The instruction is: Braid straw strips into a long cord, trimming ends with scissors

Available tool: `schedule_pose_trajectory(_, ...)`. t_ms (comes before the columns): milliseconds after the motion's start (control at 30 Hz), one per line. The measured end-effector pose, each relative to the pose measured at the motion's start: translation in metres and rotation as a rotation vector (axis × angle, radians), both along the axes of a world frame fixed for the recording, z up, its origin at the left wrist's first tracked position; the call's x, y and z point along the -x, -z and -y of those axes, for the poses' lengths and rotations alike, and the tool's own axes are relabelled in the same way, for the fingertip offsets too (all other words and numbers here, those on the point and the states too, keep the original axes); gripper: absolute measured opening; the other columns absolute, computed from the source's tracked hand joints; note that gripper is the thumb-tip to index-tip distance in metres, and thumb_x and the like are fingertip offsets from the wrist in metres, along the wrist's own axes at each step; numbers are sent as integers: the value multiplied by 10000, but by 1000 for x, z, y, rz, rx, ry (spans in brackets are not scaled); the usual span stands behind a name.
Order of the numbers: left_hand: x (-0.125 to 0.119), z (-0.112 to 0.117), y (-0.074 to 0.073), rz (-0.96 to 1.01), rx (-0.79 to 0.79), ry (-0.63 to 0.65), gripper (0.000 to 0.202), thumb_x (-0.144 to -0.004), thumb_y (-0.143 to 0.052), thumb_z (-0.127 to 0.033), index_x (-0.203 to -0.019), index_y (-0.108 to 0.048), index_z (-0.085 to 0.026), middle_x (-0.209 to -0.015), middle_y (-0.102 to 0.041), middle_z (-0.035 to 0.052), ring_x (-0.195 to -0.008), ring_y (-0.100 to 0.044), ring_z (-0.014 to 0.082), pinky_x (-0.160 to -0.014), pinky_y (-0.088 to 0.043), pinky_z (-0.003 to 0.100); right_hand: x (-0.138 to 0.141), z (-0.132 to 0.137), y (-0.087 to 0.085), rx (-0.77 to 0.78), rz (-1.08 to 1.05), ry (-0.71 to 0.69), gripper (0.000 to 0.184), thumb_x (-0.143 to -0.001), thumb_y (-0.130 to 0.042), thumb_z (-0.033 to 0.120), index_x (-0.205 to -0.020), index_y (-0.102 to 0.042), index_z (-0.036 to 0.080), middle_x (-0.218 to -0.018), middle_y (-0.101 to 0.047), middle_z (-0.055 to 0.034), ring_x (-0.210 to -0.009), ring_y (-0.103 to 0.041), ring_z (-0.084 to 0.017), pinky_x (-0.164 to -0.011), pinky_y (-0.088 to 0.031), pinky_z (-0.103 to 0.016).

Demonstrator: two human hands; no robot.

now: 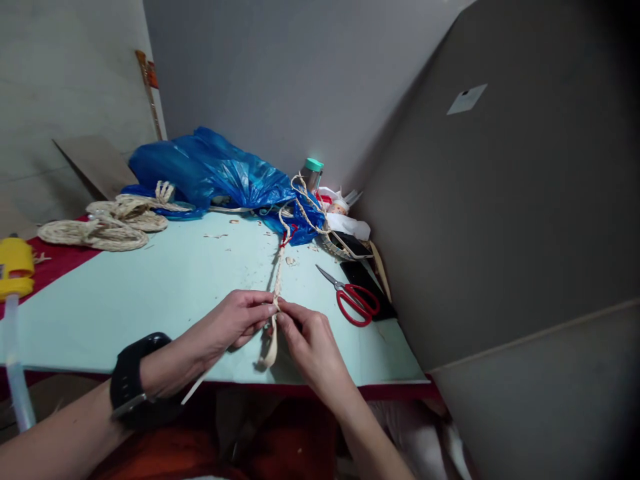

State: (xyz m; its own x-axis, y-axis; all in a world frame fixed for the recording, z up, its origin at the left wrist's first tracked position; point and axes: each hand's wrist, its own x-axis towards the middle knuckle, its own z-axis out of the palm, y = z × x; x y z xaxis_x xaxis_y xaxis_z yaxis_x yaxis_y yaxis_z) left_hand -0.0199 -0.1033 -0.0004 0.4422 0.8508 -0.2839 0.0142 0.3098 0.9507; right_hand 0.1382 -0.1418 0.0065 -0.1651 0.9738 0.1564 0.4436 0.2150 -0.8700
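Note:
A pale braided straw cord runs from the blue plastic bag down the light table to my hands. My left hand pinches the cord's near end from the left; a black watch sits on that wrist. My right hand pinches the same spot from the right, fingertips touching the left ones. Loose flat strands hang below my fingers over the table's front edge.
Red-handled scissors lie right of my hands beside a dark phone-like slab. Coils of braided cord lie at the back left, near a blue plastic bag. A yellow object stands far left. A grey board wall closes the right side.

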Motion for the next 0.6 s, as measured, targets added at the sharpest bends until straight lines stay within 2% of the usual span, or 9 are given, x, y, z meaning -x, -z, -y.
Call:
schedule_pose_trajectory(67, 1, 1, -1, -67, -38, -42, 262, -753, -632, -381, -846, -669, -139, -473, -379, -97, -393, -203, 44, -401, -109, 218, 0, 6, -5, -95, 237, 69, 239, -949, -464, 198, -946, -701, 174, -834, -720, -56, -714, -627, -165, -692, -426, -250)
schedule_pose_trajectory(200, -1, 3, 2, -157, -227, -94, 261, -747, -627, -339, -600, -664, -127, -542, -560, -6, -525, -437, 87, -510, -302, 220, 8, 21, -6, -370, 637, 132, 183, -879, -480, 93, -798, -625, 172, -675, -647, -34, -570, -573, -161, -539, -312, -270)
schedule_pose_trajectory(267, -2, 4, 3, -187, -237, -110, 261, -756, -624, -347, -613, -675, -135, -522, -572, -7, -526, -457, 100, -523, -310, 234, 18, 28, 0, -532, 750, 173, 162, -839, -486, 57, -811, -600, 170, -633, -614, -20, -534, -565, -168, -498, -266, -289)
schedule_pose_trajectory(367, -1, 6, 0, -160, -139, -121, 232, -757, -630, -359, -729, -701, -140, -508, -588, -21, -455, -425, 94, -494, -299, 243, 35, 38, 10, -717, 823, 225, 184, -826, -439, 29, -824, -570, 159, -602, -579, -19, -496, -556, -178, -453, -244, -305)
schedule_pose_trajectory(500, 1, 8, -5, -69, -103, -77, 264, -746, -663, -386, -755, -699, -125, -693, -705, 41, -473, -449, 77, -500, -316, 232, 44, 43, 17, -813, 880, 183, 244, -775, -396, -25, -851, -556, 143, -622, -586, -48, -508, -562, -201, -438, -282, -310)
schedule_pose_trajectory(600, 2, 7, -5, -60, -68, -89, 284, -715, -678, -397, -746, -678, -115, -662, -685, 34, -410, -336, 43, -445, -212, 224, 38, 40, 16, -725, 853, 94, 238, -754, -420, -10, -841, -563, 160, -630, -602, -48, -506, -565, -201, -443, -266, -318)
